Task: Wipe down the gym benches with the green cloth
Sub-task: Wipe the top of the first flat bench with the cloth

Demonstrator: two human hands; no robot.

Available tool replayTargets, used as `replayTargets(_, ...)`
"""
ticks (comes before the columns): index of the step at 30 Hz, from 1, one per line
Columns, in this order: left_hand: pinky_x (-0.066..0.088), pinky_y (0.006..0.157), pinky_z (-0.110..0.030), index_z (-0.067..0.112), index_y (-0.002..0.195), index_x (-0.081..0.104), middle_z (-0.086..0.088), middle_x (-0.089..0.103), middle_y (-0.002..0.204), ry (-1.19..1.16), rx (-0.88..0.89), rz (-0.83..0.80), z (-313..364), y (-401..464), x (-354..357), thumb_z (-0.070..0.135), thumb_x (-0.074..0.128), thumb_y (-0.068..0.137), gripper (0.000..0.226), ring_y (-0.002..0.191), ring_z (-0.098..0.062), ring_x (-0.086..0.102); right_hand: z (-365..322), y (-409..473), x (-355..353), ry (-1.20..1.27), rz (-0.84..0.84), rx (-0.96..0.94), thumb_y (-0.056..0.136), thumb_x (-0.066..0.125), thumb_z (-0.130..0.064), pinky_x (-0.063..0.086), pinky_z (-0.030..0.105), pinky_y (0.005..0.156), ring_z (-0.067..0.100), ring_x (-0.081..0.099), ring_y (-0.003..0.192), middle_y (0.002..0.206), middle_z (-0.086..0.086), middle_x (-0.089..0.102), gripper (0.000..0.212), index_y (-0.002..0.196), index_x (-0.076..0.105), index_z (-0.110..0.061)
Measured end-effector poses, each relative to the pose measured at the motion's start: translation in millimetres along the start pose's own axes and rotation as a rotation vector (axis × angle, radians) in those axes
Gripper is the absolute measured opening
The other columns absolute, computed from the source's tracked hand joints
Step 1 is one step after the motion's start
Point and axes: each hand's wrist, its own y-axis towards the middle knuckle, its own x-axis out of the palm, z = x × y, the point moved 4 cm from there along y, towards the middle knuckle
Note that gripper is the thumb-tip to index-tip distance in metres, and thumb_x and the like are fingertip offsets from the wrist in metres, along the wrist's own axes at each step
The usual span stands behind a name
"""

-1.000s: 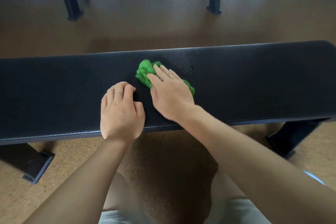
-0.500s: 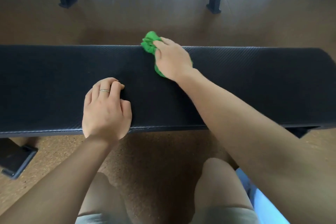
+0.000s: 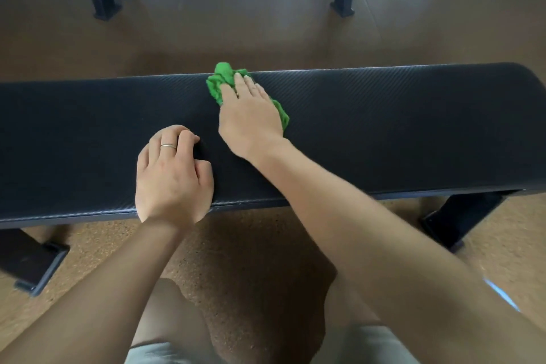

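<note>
Both hands on bench, right fingers flat on green cloth at far edge, left fingers curled.

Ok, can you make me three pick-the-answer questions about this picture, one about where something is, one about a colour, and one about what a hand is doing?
1. Where is the crumpled green cloth?
A. on the floor
B. near the far edge of the long black padded bench
C. on the person's knee

2. What colour is the thin ring?
A. silver
B. red
C. blue

3. What is the right hand doing?
A. hanging in the air
B. making a fist
C. pressing the cloth flat

Answers: B, the cloth lies on the bench top by its far side; A, the band on the left hand looks silver; C, straight fingers lie on the cloth.
</note>
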Motion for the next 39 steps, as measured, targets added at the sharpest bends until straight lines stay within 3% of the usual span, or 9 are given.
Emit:
replayTargets(3,0.035,0.112,-0.052,0.011,0.122,0.055,-0.009,0.052,0.134,-0.017,0.002,-0.001,0,-1,-1,0.025,0.036,0.092,0.038,0.128,-0.033,0.044,52,-8,-18,-0.02,0.021,-0.009,0.105,0.037,-0.023,0.017,0.038,0.125,0.028,0.028,0.153,0.164,0.015,0.034,0.049,0.152,0.044,-0.013)
replayTargets(7,0.034,0.113,-0.051,0.011,0.121,0.056,-0.008,0.053,0.134,-0.034,-0.003,0.015,1,-2,-1,0.026,0.034,0.092,0.04,0.129,-0.032,0.044,156,-25,-51,-0.023,0.102,0.303,0.108,0.035,-0.023,0.017,0.036,0.125,0.029,0.027,0.153,0.164,0.017,0.033,0.048,0.154,0.042,-0.01)
replayTargets(10,0.034,0.113,-0.051,0.01,0.12,0.056,-0.008,0.053,0.133,-0.029,0.0,0.026,1,0,1,0.026,0.034,0.091,0.04,0.128,-0.032,0.044,141,-24,-46,-0.052,0.112,0.406,0.107,0.033,-0.023,0.014,0.038,0.125,0.032,0.024,0.154,0.165,0.02,0.028,0.05,0.155,0.04,-0.009)
replayTargets(15,0.035,0.111,-0.051,0.011,0.12,0.056,-0.008,0.053,0.132,-0.024,0.011,0.032,-1,-1,2,0.021,0.04,0.092,0.034,0.127,-0.033,0.044,31,-44,-15,0.002,0.082,0.14,0.103,0.039,-0.025,0.011,0.039,0.127,0.03,0.023,0.155,0.166,0.018,0.027,0.054,0.156,0.039,-0.012)
replayTargets(19,0.033,0.112,-0.05,0.012,0.121,0.055,-0.007,0.052,0.134,-0.013,0.019,0.012,0,-2,3,0.02,0.043,0.093,0.032,0.129,-0.032,0.043,18,-75,-12,0.033,0.055,-0.059,0.104,0.041,-0.023,0.018,0.04,0.127,0.029,0.029,0.153,0.163,0.015,0.035,0.05,0.152,0.045,-0.013)
replayTargets(23,0.034,0.113,-0.05,0.012,0.122,0.055,-0.007,0.052,0.134,-0.018,0.006,0.003,-2,-1,1,0.018,0.046,0.094,0.03,0.13,-0.031,0.043,87,-81,-34,-0.024,0.095,0.063,0.1,0.038,-0.019,0.024,0.041,0.124,0.031,0.038,0.149,0.159,0.017,0.042,0.05,0.148,0.051,-0.011)
replayTargets(28,0.035,0.111,-0.051,0.012,0.12,0.055,-0.007,0.052,0.133,-0.026,0.003,0.025,2,-2,0,0.025,0.035,0.091,0.037,0.127,-0.033,0.045,96,-79,-38,-0.035,0.081,0.266,0.108,0.031,-0.026,0.008,0.036,0.128,0.026,0.017,0.157,0.169,0.013,0.023,0.052,0.159,0.033,-0.014)
replayTargets(33,0.036,0.11,-0.05,0.013,0.121,0.054,-0.008,0.052,0.134,-0.006,-0.002,0.004,1,-1,1,0.022,0.041,0.093,0.032,0.127,-0.033,0.045,4,-86,-10,0.023,0.039,0.009,0.107,0.036,-0.026,0.009,0.04,0.129,0.028,0.018,0.157,0.168,0.014,0.023,0.053,0.158,0.034,-0.013)
replayTargets(39,0.036,0.11,-0.049,0.014,0.119,0.054,-0.004,0.051,0.133,-0.019,-0.025,0.01,3,-2,-3,0.025,0.034,0.09,0.037,0.127,-0.031,0.045,64,-91,-27,0.017,0.029,-0.074,0.1,0.029,-0.026,0.017,0.04,0.127,0.026,0.031,0.153,0.163,0.01,0.037,0.055,0.152,0.047,-0.018)
